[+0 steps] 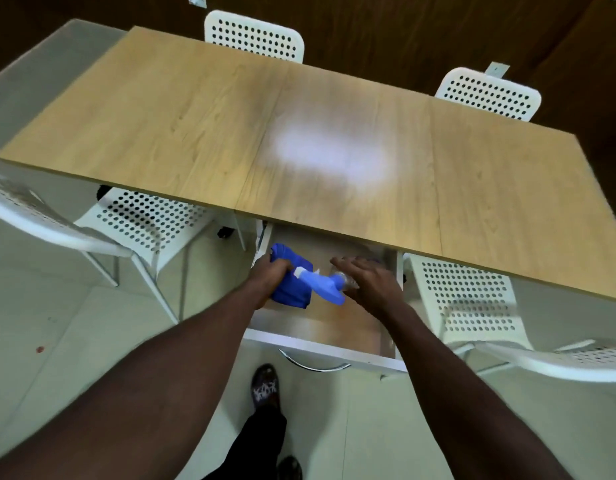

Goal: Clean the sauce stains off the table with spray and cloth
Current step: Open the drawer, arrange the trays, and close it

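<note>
The bench (168, 112) shows no sauce stains, only a bright patch of glare near its middle that could mask a faint mark. Under its near edge a drawer (320, 344) stands open. The left grip (270, 271) is clenched round the blue cloth (294, 296) inside the drawer. The spray bottle (325, 285) lies sideways just beside the cloth, its blue head overlapping it. The right grip (365, 282) is released, fingers spread over the bottle's clear body. Blur hides whether it touches. Either the wiping is finished and the tools are being stowed, or nothing has begun. I cannot tell which. The hand covers most of the bottle.
</note>
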